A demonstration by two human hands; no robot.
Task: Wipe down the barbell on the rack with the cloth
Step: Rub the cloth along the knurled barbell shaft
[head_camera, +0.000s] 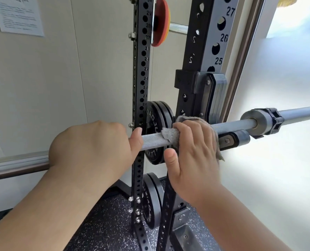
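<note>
Centre-left: my left hand (90,147) is clenched over the barbell (152,140), thumb lying along the knurled shaft, probably to steady the bar against the rubbing. Just right of it, my right hand (194,151) clasps the grey cloth (169,134) wrapped round the shaft (a tail hangs below), so the wipe reaches all round. The bar crosses the frame, seated on the rack (197,51) at centre-right; the sleeve (259,120) beyond looks still to do.
</note>
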